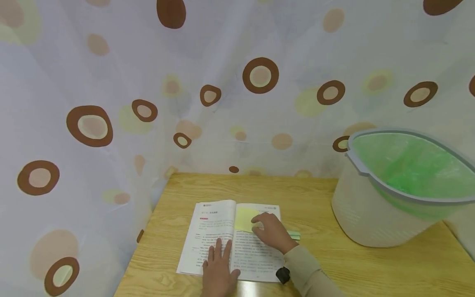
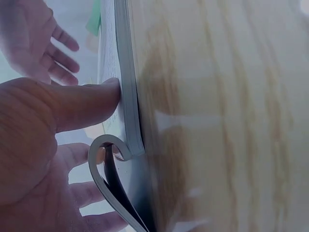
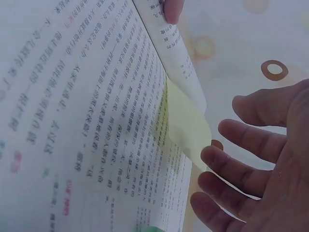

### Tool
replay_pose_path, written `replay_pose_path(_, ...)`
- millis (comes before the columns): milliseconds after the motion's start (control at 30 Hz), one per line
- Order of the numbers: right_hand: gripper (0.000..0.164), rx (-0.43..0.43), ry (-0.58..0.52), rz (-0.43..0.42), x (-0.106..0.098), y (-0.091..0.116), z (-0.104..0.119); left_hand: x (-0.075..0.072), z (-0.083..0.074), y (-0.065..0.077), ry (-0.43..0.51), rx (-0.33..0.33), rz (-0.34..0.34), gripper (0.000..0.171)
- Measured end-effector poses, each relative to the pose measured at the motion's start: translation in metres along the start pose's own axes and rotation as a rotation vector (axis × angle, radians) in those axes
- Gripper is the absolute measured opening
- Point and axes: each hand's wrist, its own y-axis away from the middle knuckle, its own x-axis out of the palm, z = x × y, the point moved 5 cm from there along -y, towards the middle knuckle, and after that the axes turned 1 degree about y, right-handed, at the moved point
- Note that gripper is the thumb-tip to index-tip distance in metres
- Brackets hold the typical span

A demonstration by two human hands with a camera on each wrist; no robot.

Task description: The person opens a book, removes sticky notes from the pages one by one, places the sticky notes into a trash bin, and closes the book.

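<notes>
Head view, table and bin: out to the right on the table [image 1: 315, 202] stands a wastebasket [image 1: 345, 218] with a green liner [image 1: 419, 165], well apart from the open book [image 1: 256, 264]; a dotted curtain [image 1: 222, 41] hangs behind.
Head view, in the way: here's the right hand [image 1: 271, 231] covering part of the yellow sticky note [image 1: 243, 218], a green paper strip [image 1: 295, 235] poking out beyond it, and a small black object [image 1: 283, 275] by the sleeve [image 1: 308, 270].
Head view, hands: the left hand [image 1: 218, 270] lies flat, fingers spread over the left page; the right arches, thumb and fingers apart.
Head view, note and book: the note sits high on the right page, beside the fold, looking roughly square; the fold runs away from the person.
Left wrist view, book edge: left thumb on the page, fingers separated, the paper bending tightly at the fold; the right hand, fingers parted, is beyond.
Right wrist view, note: it stands up off the print, tilted toward the right fingers, which are spread and pinch nothing; contact I can't tell.
</notes>
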Motion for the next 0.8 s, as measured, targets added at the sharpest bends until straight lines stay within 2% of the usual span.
replay_pose_path(167,0.025,-0.004,0.052,-0.03,0.002,-0.02,0.004,0.002,0.002,-0.003,-0.007,0.0,-0.002,0.083)
replay_pose_path(333,0.032,0.017,0.058,0.016,0.009,-0.031,0.006,0.001,0.002,-0.003,-0.019,-0.011,-0.006,0.082)
replay_pose_path(467,0.035,0.021,0.079,0.034,0.018,-0.035,0.005,-0.002,0.0,-0.001,0.001,-0.011,-0.004,0.08)
replay_pose_path(600,0.04,0.034,0.169,0.035,0.025,-0.036,-0.001,-0.005,-0.003,0.001,0.017,0.003,-0.004,0.079)
replay_pose_path(800,0.045,0.088,0.232,0.107,0.032,-0.037,-0.013,-0.004,-0.002,0.0,0.015,0.006,0.012,0.079)
